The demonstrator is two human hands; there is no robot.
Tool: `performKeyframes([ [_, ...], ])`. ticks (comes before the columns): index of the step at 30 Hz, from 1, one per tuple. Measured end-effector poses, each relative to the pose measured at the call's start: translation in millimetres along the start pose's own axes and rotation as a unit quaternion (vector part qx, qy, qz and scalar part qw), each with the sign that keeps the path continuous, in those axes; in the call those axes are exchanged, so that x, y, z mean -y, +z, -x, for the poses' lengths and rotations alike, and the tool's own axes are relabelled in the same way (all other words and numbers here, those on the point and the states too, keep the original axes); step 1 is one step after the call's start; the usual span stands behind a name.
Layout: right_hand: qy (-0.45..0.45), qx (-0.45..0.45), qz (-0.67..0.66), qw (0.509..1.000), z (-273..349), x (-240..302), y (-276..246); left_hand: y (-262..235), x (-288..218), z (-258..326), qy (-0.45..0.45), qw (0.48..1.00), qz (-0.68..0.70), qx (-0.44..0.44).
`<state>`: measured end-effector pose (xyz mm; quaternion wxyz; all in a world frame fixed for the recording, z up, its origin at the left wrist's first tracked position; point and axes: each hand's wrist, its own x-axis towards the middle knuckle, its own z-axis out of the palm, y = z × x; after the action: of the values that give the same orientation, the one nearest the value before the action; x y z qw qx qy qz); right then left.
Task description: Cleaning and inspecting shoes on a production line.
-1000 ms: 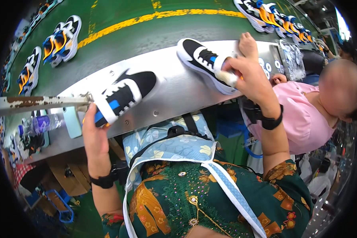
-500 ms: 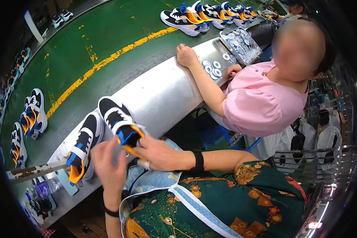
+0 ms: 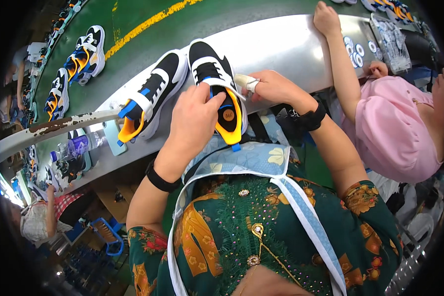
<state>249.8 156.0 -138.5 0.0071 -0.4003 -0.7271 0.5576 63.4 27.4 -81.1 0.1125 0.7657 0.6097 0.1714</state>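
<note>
A black and white sneaker (image 3: pixel 228 109) with a yellow-orange lining and blue trim stands on the metal bench, toe pointing away, its round insole mark showing. My left hand (image 3: pixel 195 116) is closed at the sneaker's opening, with the fingertips on its tongue and strap. On the other side my right hand (image 3: pixel 274 88), one finger wrapped in pale tape, is closed at the loose end of the white strap (image 3: pixel 222 85). The matching sneaker (image 3: pixel 155 93) rests just left, untouched, its strap across the laces.
A worn metal bar (image 3: pixel 59 126) juts in at left, near a pale green flat object (image 3: pixel 113 138) and a purple-labelled bottle (image 3: pixel 81 144). More sneakers (image 3: pixel 86 54) sit on the green belt (image 3: pixel 158 34). A co-worker in pink (image 3: pixel 394 123) sits at right beside round discs (image 3: pixel 352 52).
My view has swung, so the bench things sit further right. My left hand, raised before, has come onto the sneaker; my right hand has shifted from its opening to the strap.
</note>
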Motion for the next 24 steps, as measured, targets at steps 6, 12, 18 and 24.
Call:
performKeyframes([
  [6, 0.065, 0.128, -0.285, 0.948, 8.4, 1.0, 20.1, -12.0, -9.5, -1.6, 0.005, 0.999, -0.02, 0.048],
  [12, 0.018, 0.167, -0.469, 0.867, 7.8, -23.4, 37.5, -31.6, 27.8, -40.1, -0.063, 0.968, 0.241, -0.017],
  [18, -0.017, 0.094, -0.542, 0.835, 9.0, -13.8, 29.3, 1.4, 44.8, -61.5, -0.074, 0.918, 0.333, 0.203],
  [24, -0.079, 0.038, -0.556, 0.826, -4.1, 3.5, -6.2, -10.0, 37.3, -65.6, -0.214, 0.799, 0.505, 0.245],
])
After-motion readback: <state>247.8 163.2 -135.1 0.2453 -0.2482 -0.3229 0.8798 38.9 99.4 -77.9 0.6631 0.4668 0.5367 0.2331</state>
